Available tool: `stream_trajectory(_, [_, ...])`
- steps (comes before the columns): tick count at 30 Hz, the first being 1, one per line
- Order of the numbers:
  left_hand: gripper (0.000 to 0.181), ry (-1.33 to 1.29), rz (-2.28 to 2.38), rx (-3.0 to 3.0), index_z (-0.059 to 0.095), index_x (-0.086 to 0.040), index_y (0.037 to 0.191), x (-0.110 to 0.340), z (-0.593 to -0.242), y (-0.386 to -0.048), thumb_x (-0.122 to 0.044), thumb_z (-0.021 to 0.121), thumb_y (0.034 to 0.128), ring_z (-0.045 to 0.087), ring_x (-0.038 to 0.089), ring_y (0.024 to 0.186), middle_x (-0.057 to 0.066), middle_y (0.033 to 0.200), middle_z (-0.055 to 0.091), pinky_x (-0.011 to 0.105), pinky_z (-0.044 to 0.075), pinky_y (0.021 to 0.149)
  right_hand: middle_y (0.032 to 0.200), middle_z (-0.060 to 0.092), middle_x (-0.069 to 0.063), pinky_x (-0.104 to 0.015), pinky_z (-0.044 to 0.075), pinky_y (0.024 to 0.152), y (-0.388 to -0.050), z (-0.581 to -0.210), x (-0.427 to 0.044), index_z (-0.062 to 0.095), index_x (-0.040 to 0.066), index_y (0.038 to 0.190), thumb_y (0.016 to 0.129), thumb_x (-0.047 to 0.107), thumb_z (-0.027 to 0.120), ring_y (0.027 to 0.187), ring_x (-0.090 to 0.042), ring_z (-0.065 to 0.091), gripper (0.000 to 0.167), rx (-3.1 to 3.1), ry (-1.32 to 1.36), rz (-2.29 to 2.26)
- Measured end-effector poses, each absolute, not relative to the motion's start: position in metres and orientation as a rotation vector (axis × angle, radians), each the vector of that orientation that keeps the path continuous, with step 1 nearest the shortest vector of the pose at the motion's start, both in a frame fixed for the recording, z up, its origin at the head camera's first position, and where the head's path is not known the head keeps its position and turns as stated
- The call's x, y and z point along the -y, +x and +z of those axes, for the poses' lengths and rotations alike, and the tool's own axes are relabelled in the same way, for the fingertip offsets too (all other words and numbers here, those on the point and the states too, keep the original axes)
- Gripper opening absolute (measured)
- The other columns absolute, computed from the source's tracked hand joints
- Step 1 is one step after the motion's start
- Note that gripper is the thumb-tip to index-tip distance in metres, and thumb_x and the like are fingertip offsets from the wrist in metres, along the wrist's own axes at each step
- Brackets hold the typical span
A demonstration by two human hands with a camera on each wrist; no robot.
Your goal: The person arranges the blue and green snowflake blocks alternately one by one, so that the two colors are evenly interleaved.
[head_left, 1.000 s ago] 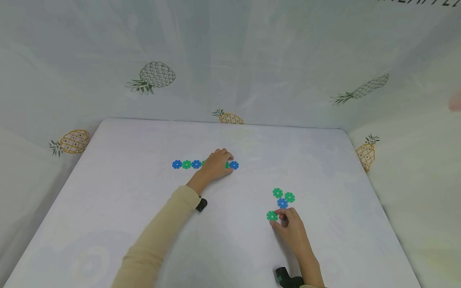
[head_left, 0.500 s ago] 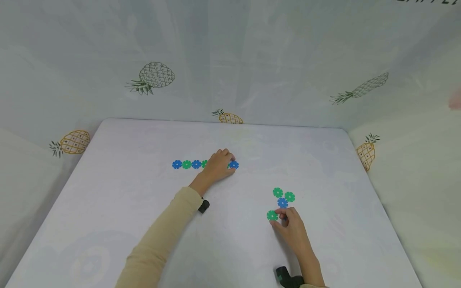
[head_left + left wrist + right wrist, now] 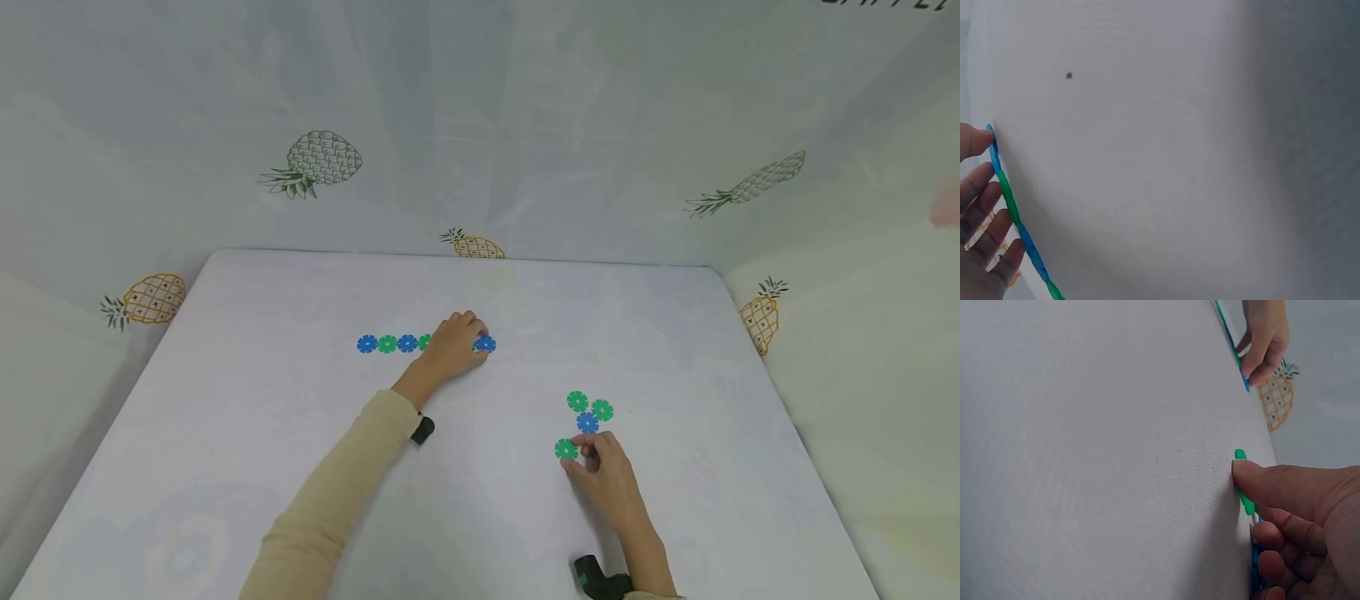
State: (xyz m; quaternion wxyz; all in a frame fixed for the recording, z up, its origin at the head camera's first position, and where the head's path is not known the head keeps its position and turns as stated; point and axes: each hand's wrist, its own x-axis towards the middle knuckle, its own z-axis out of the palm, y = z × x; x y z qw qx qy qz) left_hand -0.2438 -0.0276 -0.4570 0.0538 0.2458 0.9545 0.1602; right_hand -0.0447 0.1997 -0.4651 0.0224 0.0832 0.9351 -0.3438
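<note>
Clock: read in the head view, with 12 o'clock at the table's far edge.
Left hand: reaches over the row of discs, hiding its middle; the rest runs out toward 9 o'clock.
Left grip: thumb and finger part just enough to straddle the end blue disc, at 3 o'clock from the palm; the other fingers lie along the row's far side.
Right hand: sits at 4 o'clock from the left hand, well apart from it.
Right grip: thumb and forefinger pinch the held green disc by its rim, at 10 o'clock from the palm; the other fingers curl in. Blue shows by them in the right wrist view; whether they hold it, I cannot tell.
Loose discs: a blue disc and two green ones, between 11 and 12 o'clock from the right hand, near its knuckles.
Row risk: uneven pressure from the left thumb could bend the thin chain or pop a joint.
Pinch risk: with only the rim held, the green disc could twist or slip if pushed sideways.
Knuckle risk: a careless swing toward 12 o'clock could scatter the loose discs over the table.
</note>
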Motion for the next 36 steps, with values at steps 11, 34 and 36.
stream_trajectory(11, [0.031, 0.773, 0.502, -2.900, 0.060, -0.011, 0.111, 0.0291, -0.4571, -0.2439, -0.029, 0.064, 0.0859, 0.048, 0.022, 0.104, 0.005, 0.111, 0.055, 0.039, 0.043, 0.093, 0.088, 0.048, -0.003, -0.019, 0.042, 0.067, -0.0452, -0.4645, -0.1992, 0.063, 0.003, 0.103, 0.074, 0.008, 0.075, 0.080, -0.013, 0.043, 0.032, -2.875, 0.295, -1.088])
stream_trajectory(34, [0.031, 0.789, 0.466, -2.891, 0.060, -0.012, 0.111, 0.0286, -0.4591, -0.2466, -0.030, 0.064, 0.0865, 0.049, 0.021, 0.107, 0.003, 0.112, 0.055, 0.038, 0.043, 0.093, 0.094, 0.053, -0.007, -0.030, 0.047, 0.074, -0.0460, -0.4614, -0.1959, 0.062, 0.000, 0.102, 0.076, 0.007, 0.073, 0.085, -0.016, 0.050, 0.028, -2.888, 0.282, -1.034])
stream_trajectory(36, [0.031, 0.787, 0.465, -2.883, 0.059, -0.012, 0.112, 0.0286, -0.4585, -0.2466, -0.030, 0.064, 0.0867, 0.049, 0.021, 0.107, 0.003, 0.113, 0.055, 0.038, 0.043, 0.093, 0.097, 0.054, -0.009, -0.035, 0.049, 0.079, -0.0461, -0.4606, -0.1948, 0.061, -0.001, 0.102, 0.077, 0.006, 0.073, 0.088, -0.019, 0.053, 0.029, -2.887, 0.285, -1.030])
